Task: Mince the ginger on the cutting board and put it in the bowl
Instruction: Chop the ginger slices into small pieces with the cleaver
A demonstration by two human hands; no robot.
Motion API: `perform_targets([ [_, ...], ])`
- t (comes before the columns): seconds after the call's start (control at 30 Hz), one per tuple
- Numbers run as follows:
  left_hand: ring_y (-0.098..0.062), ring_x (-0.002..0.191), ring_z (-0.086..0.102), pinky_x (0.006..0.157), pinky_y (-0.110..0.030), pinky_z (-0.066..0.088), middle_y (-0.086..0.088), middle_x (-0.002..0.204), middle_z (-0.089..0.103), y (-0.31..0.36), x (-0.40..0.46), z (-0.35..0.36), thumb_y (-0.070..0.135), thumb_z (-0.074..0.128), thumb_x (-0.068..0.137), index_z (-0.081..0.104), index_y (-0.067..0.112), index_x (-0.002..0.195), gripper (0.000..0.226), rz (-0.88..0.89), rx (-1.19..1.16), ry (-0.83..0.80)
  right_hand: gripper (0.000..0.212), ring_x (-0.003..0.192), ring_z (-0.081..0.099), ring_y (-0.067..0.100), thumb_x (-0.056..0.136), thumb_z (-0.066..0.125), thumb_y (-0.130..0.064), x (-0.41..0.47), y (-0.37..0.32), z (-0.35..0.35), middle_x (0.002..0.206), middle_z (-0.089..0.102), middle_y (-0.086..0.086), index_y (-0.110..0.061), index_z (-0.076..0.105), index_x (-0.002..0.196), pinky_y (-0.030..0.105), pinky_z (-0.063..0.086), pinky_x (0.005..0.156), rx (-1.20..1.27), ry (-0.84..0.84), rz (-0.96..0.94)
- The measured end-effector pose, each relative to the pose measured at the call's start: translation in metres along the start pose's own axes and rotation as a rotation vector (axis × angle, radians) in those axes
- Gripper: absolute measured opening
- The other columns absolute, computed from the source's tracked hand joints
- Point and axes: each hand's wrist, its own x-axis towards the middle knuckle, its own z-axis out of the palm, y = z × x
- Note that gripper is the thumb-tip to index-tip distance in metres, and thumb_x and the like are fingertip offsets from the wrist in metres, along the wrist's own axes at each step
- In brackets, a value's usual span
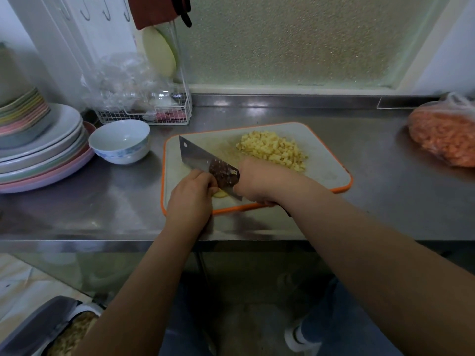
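A white cutting board (326, 165) with an orange rim lies on the steel counter. A pile of minced ginger (272, 149) sits on its far half. My right hand (259, 179) grips the handle of a cleaver (198, 156), whose blade comes down beside a pale piece of ginger (221, 194) at the board's near edge. My left hand (191, 195) holds that piece down with curled fingers, hiding most of it. A white bowl (119, 141) with a blue pattern stands empty to the left of the board.
A stack of plates (41, 155) stands at the far left, next to the bowl. A white wire rack (154, 114) with clear plastic sits behind the bowl. A bag of orange food (444, 136) lies at the right. The counter's front edge (102, 242) runs below the board.
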Motion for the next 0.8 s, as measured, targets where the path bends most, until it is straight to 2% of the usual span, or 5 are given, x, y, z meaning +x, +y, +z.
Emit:
perform_targets([
  [0.13, -0.011, 0.076, 0.040, 0.065, -0.027, 0.027, 0.005, 0.081, 0.046, -0.005, -0.001, -0.001, 0.011, 0.065, 0.084, 0.060, 0.015, 0.078, 0.009, -0.018, -0.024, 0.014, 0.019, 0.048, 0.047, 0.018, 0.091, 0.054, -0.008, 0.006, -0.007, 0.001, 0.063, 0.052, 0.007, -0.001, 0.066, 0.104, 0.024, 0.038, 0.041, -0.080, -0.028, 0.004],
  [0.33, -0.011, 0.076, 0.042, 0.066, -0.027, 0.029, 0.006, 0.081, 0.047, -0.007, -0.001, -0.002, 0.012, 0.065, 0.084, 0.058, 0.018, 0.076, 0.012, -0.010, -0.048, 0.015, 0.019, 0.046, 0.051, 0.019, 0.092, 0.052, -0.009, 0.009, -0.009, -0.001, 0.066, 0.059, 0.010, -0.001, 0.067, 0.100, 0.024, 0.041, 0.042, -0.079, -0.054, -0.005],
  [0.5, -0.009, 0.077, 0.042, 0.064, -0.024, 0.026, 0.006, 0.084, 0.049, -0.007, 0.000, -0.002, 0.015, 0.062, 0.087, 0.054, 0.022, 0.077, 0.014, -0.053, -0.090, 0.014, 0.021, 0.045, 0.048, 0.019, 0.094, 0.052, -0.014, 0.004, -0.005, -0.009, 0.061, 0.051, 0.008, -0.007, 0.052, 0.074, 0.021, 0.038, 0.041, -0.050, -0.002, -0.013],
  [0.63, -0.007, 0.081, 0.043, 0.065, -0.021, 0.026, 0.007, 0.093, 0.049, -0.005, 0.000, -0.002, 0.015, 0.059, 0.090, 0.056, 0.018, 0.086, 0.005, -0.060, -0.126, 0.049, 0.008, 0.052, 0.044, 0.016, 0.093, 0.051, -0.017, 0.002, -0.003, -0.011, 0.066, 0.046, 0.003, -0.010, 0.055, 0.092, 0.025, 0.033, 0.041, -0.056, 0.099, -0.027],
  [0.8, -0.013, 0.083, 0.046, 0.066, -0.025, 0.027, 0.007, 0.088, 0.047, -0.006, 0.002, 0.002, 0.013, 0.060, 0.088, 0.057, 0.020, 0.085, 0.008, -0.017, -0.078, 0.026, 0.013, 0.054, 0.045, 0.017, 0.093, 0.050, -0.017, 0.001, -0.004, -0.003, 0.071, 0.049, 0.004, -0.009, 0.060, 0.098, 0.024, 0.031, 0.041, -0.072, 0.089, -0.028],
])
